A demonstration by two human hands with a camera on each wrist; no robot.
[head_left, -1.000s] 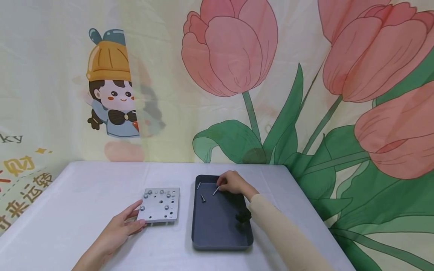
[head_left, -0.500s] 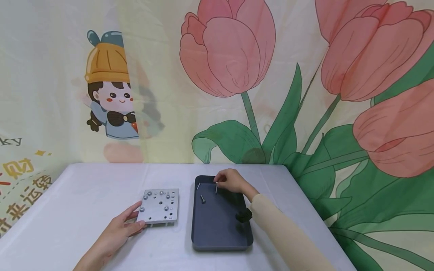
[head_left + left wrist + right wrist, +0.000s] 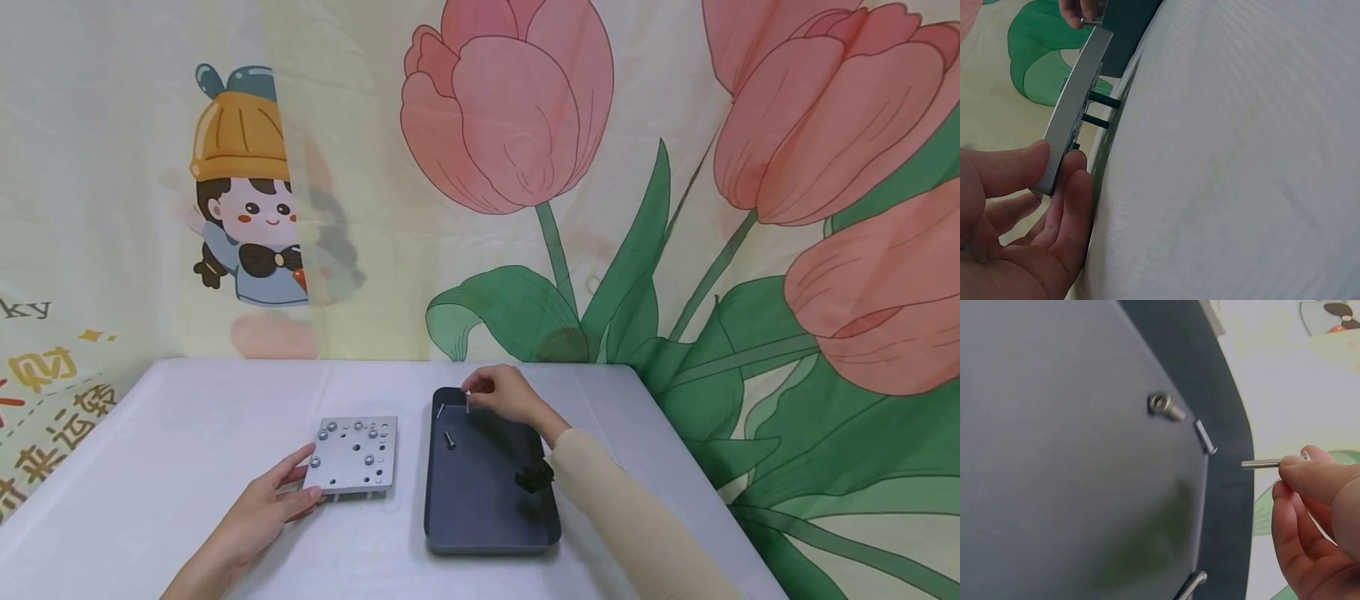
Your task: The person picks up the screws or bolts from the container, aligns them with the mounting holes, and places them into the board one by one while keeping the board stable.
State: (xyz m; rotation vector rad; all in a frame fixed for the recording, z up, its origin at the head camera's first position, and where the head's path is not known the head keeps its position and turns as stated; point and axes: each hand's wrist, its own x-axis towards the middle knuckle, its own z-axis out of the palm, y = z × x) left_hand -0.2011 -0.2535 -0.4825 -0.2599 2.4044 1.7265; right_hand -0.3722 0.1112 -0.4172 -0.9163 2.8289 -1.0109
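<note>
My left hand (image 3: 266,504) grips a square metal plate (image 3: 348,475) by its left edge, thumb on top and fingers beneath. Several screw heads sit in the plate's holes, and dark screw shanks (image 3: 1104,100) stick out of its underside. Over the far end of a dark grey tray (image 3: 487,517), my right hand (image 3: 513,398) pinches a thin silver screw (image 3: 1262,464) between thumb and fingers, its shank pointing down in the head view. Inside the tray lie a thicker socket-head bolt (image 3: 1161,404), a small screw (image 3: 1205,437) and another slim screw (image 3: 1191,585).
A white cloth (image 3: 225,408) covers the table, with the plate left of the tray. Behind the table hangs a backdrop (image 3: 360,250) printed with tulips and a cartoon figure. A black wrist device (image 3: 534,477) on the right arm hangs over the tray's right side.
The right hand has lifted the screw and moved slightly left and away toward the tray's far end. Its screw has swung from slanted to upright. Left hand and plate stay put.
</note>
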